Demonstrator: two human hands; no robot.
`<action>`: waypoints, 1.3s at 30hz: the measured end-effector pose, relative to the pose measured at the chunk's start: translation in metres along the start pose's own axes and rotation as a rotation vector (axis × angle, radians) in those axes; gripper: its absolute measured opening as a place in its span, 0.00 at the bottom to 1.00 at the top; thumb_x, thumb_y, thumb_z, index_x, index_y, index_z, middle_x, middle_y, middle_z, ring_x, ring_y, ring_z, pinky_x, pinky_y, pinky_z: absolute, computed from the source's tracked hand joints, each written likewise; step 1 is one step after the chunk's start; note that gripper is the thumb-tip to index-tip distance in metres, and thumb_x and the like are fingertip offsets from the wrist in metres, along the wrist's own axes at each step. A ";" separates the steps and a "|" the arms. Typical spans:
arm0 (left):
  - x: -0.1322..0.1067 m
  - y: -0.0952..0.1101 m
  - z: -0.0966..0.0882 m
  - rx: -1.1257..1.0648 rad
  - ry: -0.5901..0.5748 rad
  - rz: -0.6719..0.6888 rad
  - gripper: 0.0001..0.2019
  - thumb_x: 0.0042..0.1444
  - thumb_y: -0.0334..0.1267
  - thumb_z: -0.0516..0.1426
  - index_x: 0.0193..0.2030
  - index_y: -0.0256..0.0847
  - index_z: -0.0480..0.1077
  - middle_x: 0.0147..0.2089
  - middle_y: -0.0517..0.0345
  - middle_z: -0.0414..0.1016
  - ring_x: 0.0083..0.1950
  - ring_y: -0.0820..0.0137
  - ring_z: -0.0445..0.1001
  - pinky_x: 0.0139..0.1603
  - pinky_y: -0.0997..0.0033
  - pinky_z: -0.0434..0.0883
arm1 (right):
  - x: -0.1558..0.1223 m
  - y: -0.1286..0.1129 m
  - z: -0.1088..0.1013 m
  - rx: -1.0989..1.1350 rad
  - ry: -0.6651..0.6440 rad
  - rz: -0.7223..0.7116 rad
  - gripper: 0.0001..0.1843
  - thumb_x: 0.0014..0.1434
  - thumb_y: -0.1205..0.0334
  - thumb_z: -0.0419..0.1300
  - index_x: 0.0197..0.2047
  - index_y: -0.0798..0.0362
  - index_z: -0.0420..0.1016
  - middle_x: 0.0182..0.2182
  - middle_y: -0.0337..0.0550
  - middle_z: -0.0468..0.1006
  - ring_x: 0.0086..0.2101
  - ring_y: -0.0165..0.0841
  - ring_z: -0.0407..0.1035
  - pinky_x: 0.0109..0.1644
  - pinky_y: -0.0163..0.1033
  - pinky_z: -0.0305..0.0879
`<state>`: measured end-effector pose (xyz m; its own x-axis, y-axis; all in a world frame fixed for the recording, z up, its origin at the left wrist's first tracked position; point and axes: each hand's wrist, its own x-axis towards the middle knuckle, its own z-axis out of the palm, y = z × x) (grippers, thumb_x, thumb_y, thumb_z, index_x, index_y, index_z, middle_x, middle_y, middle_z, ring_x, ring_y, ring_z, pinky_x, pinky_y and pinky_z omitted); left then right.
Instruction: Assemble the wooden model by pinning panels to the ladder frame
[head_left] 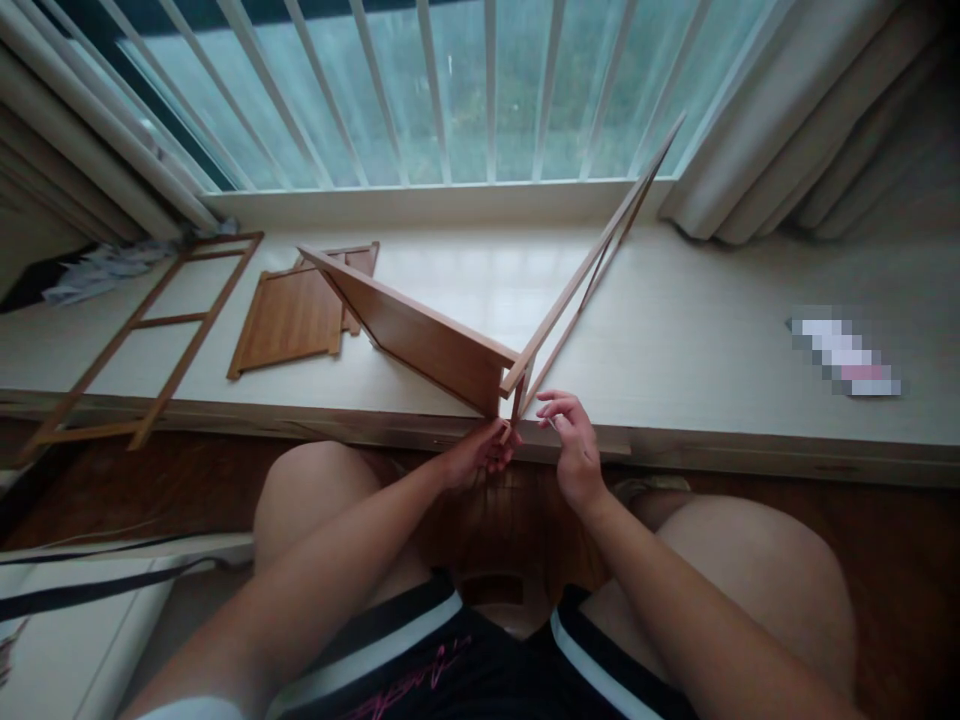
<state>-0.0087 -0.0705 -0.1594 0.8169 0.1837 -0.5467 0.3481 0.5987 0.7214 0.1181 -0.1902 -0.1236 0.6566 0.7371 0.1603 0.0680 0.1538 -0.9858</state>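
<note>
A wooden panel (420, 330) and a narrow wooden ladder-like frame (577, 275) stand on edge on the white ledge, their near ends meeting in a V. My left hand (484, 450) is closed around the lower near end of the frame, just past the ledge's front edge. To the right of that joint, my right hand (576, 445) is raised with its fingers bent together. Something thin and pale shows at its fingertips, too small to name. Whether the panel and frame are fastened together cannot be seen.
Flat wooden panels (289, 315) and another ladder-like frame (169, 340) lie on the ledge (697, 330) at left. A blurred flat item (847, 350) lies at right. Behind is a barred window (465, 90) between curtains (787, 120). A white surface with black straps (97, 590) is at lower left.
</note>
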 end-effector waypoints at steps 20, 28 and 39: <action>-0.006 0.013 -0.008 0.103 0.426 0.022 0.47 0.39 0.77 0.38 0.33 0.32 0.73 0.24 0.54 0.71 0.22 0.80 0.63 0.26 0.78 0.53 | 0.028 0.019 0.038 0.316 -0.247 0.140 0.21 0.59 0.45 0.47 0.35 0.57 0.65 0.29 0.41 0.64 0.29 0.25 0.58 0.34 0.31 0.58; -0.010 0.016 -0.009 0.184 0.441 0.008 0.46 0.38 0.78 0.39 0.32 0.33 0.72 0.24 0.56 0.70 0.23 0.80 0.63 0.28 0.78 0.54 | 0.033 0.017 0.036 0.326 -0.257 0.096 0.21 0.58 0.45 0.47 0.31 0.57 0.63 0.25 0.40 0.61 0.28 0.25 0.56 0.32 0.31 0.54; -0.028 0.033 -0.016 0.463 0.479 0.013 0.28 0.54 0.61 0.48 0.32 0.32 0.69 0.24 0.63 0.67 0.26 0.84 0.64 0.33 0.79 0.67 | 0.033 0.024 0.021 0.376 -0.156 0.166 0.24 0.56 0.42 0.50 0.29 0.57 0.62 0.23 0.39 0.61 0.25 0.24 0.56 0.29 0.30 0.54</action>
<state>-0.0268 -0.0434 -0.1268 0.5646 0.5791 -0.5881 0.5883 0.2173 0.7789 0.1260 -0.1483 -0.1406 0.5122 0.8581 0.0353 -0.3259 0.2323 -0.9164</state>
